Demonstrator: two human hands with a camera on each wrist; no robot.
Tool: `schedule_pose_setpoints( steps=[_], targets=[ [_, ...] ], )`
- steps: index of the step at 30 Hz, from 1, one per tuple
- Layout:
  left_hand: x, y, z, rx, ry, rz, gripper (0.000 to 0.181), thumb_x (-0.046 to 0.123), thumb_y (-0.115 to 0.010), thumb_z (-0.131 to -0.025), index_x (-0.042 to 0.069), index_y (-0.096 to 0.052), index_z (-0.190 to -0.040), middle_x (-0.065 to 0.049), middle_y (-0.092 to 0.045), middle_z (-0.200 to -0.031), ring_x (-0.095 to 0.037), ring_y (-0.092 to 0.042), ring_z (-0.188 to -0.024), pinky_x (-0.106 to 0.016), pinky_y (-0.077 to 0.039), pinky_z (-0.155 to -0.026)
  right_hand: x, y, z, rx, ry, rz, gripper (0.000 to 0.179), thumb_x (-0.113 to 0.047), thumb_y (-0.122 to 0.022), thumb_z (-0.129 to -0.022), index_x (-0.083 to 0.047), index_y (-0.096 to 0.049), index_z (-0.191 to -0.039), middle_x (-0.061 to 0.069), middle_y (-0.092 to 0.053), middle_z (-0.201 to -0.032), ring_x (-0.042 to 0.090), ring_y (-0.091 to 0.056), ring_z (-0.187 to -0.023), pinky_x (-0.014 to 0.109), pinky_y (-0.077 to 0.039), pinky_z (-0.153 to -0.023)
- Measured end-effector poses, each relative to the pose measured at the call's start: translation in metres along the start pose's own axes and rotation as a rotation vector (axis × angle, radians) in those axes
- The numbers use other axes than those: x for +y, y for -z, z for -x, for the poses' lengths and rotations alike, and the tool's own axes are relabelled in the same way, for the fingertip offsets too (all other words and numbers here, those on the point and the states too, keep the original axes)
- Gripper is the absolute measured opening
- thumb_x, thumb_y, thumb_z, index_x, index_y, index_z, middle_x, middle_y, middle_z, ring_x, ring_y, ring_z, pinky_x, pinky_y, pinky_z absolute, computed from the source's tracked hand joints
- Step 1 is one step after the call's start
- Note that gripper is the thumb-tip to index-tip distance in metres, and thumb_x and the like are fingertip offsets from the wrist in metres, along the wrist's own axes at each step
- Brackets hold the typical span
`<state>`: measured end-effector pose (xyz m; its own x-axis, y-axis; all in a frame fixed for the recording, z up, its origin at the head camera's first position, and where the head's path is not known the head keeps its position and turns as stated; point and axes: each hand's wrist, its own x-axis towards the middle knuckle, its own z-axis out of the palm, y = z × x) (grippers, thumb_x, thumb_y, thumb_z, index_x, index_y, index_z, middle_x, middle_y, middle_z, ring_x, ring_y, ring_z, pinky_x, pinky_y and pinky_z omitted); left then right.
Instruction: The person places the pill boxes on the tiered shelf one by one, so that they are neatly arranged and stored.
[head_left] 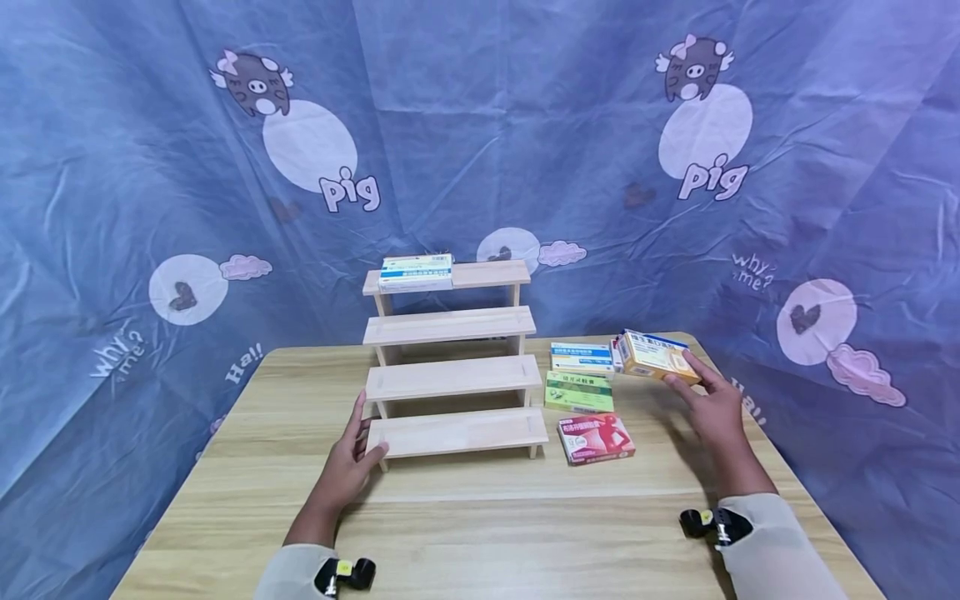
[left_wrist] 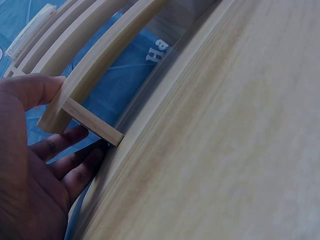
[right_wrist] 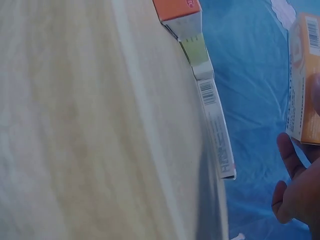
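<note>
A four-tier wooden display rack (head_left: 453, 379) stands on the table. My left hand (head_left: 352, 454) grips the left end of its lowest shelf, with the thumb (left_wrist: 42, 89) on the board and the other fingers lower, by the leg. On the right, my right hand (head_left: 712, 404) holds an orange-and-white medicine box (head_left: 656, 356) by its right end, raised off the table. Part of that box is cut off in the right wrist view. Between rack and right hand lie a blue-and-white box (head_left: 581, 357), a green box (head_left: 579, 392) and a red-and-pink box (head_left: 596, 438).
A white-and-blue medicine box (head_left: 416, 273) lies on the left part of the top shelf. Another box (head_left: 617, 354) is mostly hidden behind the held one. A blue printed curtain (head_left: 450, 125) hangs behind the wooden table (head_left: 465, 533).
</note>
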<state>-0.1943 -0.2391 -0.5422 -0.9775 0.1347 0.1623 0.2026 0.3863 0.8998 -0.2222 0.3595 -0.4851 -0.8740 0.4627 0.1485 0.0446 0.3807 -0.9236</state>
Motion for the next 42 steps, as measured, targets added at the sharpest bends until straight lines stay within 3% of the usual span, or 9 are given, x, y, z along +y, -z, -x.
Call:
schedule_pose_setpoints(
  steps=[13,16,20,24,28,31,35,42],
  targets=[
    [0.001,0.000,-0.001,0.002,-0.016,0.001,0.095,0.019,-0.070,-0.108,0.024,-0.007,-0.179,-0.031,-0.055,-0.160,-0.045,-0.059,-0.144,-0.020,-0.052,-0.098,-0.029,-0.011,-0.003,0.048,0.067,-0.002,0.064,-0.022,-0.080,-0.102,-0.025,-0.055,-0.160,0.009,-0.051,-0.167,0.021,-0.046,-0.158,0.022,-0.040,-0.122],
    [0.001,-0.001,-0.001,0.001,-0.016,0.002,0.095,0.019,-0.070,-0.108,0.025,-0.007,-0.178,-0.031,-0.055,-0.159,-0.043,-0.058,-0.143,-0.022,-0.052,-0.097,-0.040,-0.011,-0.008,0.051,0.090,-0.013,0.064,-0.021,-0.081,-0.101,-0.024,-0.056,-0.160,0.008,-0.050,-0.167,0.023,-0.046,-0.159,0.032,-0.039,-0.128],
    [0.001,-0.001,0.000,0.011,-0.008,-0.016,0.094,0.020,-0.070,-0.108,0.026,-0.008,-0.179,-0.032,-0.051,-0.162,-0.044,-0.054,-0.148,-0.022,-0.050,-0.097,-0.056,-0.015,-0.013,0.025,0.083,0.005,0.064,-0.029,-0.080,-0.102,-0.028,-0.055,-0.160,0.007,-0.051,-0.168,0.024,-0.047,-0.158,0.036,-0.043,-0.124],
    [0.000,0.000,0.000,0.011,-0.004,-0.022,0.094,0.020,-0.070,-0.108,0.027,-0.008,-0.178,-0.033,-0.049,-0.164,-0.046,-0.052,-0.150,-0.023,-0.050,-0.099,-0.070,-0.020,-0.018,0.010,0.126,0.014,0.063,-0.027,-0.083,-0.100,-0.023,-0.059,-0.158,0.010,-0.056,-0.164,0.028,-0.051,-0.155,0.036,-0.045,-0.122],
    [0.001,0.000,0.001,0.005,-0.003,-0.025,0.095,0.021,-0.070,-0.109,0.028,-0.006,-0.178,-0.033,-0.049,-0.164,-0.046,-0.054,-0.149,-0.023,-0.051,-0.100,-0.084,-0.023,-0.022,-0.015,0.211,0.043,0.064,-0.026,-0.084,-0.099,-0.015,-0.060,-0.157,0.016,-0.057,-0.161,0.036,-0.051,-0.154,0.054,-0.040,-0.127],
    [0.000,-0.001,0.001,0.007,0.004,-0.023,0.095,0.022,-0.070,-0.108,0.028,-0.007,-0.178,-0.032,-0.050,-0.163,-0.046,-0.055,-0.149,-0.024,-0.052,-0.102,-0.092,-0.026,-0.024,-0.049,0.258,0.091,0.066,-0.031,-0.084,-0.099,-0.017,-0.059,-0.158,0.019,-0.057,-0.161,0.040,-0.053,-0.153,0.052,-0.044,-0.124],
    [-0.002,-0.002,0.001,0.008,0.001,-0.011,0.095,0.021,-0.071,-0.108,0.028,-0.007,-0.178,-0.031,-0.052,-0.162,-0.046,-0.056,-0.148,-0.023,-0.052,-0.103,-0.104,-0.031,-0.030,-0.060,0.319,0.119,0.065,-0.032,-0.084,-0.098,-0.017,-0.060,-0.157,0.021,-0.060,-0.159,0.042,-0.056,-0.149,0.039,-0.047,-0.112],
    [-0.004,-0.004,-0.001,0.017,-0.017,-0.003,0.095,0.020,-0.071,-0.108,0.027,-0.008,-0.178,-0.029,-0.056,-0.159,-0.043,-0.060,-0.143,-0.022,-0.053,-0.098,-0.124,-0.044,-0.037,-0.046,0.331,0.063,0.063,-0.030,-0.085,-0.098,-0.015,-0.062,-0.155,0.019,-0.057,-0.162,0.042,-0.052,-0.152,0.059,-0.042,-0.121]
  ],
)
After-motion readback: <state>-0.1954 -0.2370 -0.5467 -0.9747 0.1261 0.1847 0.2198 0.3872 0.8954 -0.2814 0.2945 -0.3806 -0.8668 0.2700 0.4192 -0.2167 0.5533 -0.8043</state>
